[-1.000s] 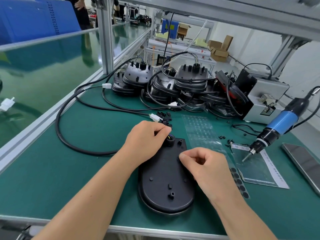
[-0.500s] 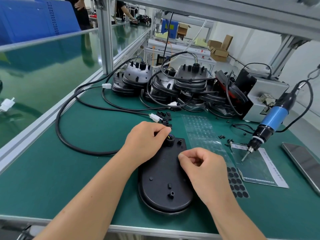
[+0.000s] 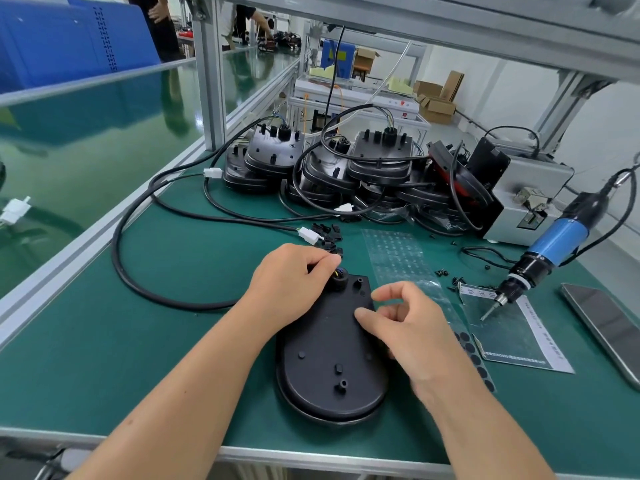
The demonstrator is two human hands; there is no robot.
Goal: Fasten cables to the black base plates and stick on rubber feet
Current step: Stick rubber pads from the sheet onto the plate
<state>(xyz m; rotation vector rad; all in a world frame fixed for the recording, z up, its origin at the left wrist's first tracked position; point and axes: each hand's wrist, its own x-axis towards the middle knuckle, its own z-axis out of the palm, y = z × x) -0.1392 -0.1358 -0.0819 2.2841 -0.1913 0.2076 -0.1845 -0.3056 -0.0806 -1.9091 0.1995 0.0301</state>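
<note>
A black oval base plate [image 3: 329, 355] lies bottom-up on the green mat in front of me. My left hand [image 3: 294, 285] pinches the cable's coloured wires at the round boss [image 3: 338, 279] on the plate's far end. The black cable [image 3: 138, 282] loops away to the left. My right hand [image 3: 405, 327] hovers at the plate's right edge, thumb and forefinger apart, nothing visible between them. To the right of the plate lies a clear backing sheet [image 3: 398, 258] with black rubber feet [image 3: 465, 342] on its near end.
Stacks of wired base plates [image 3: 346, 174] fill the back. A blue electric screwdriver [image 3: 554, 244] hangs at right, tip on a printed sheet [image 3: 512, 337]. Behind it is a grey screw feeder [image 3: 526, 202]. Loose clips [image 3: 329, 233], screws [image 3: 446, 273] and a phone [image 3: 609, 327] lie around.
My right hand's pinch has come apart, the forefinger lifting off the thumb. The hanging screwdriver has swung a little more upright. My left hand has stayed at the boss.
</note>
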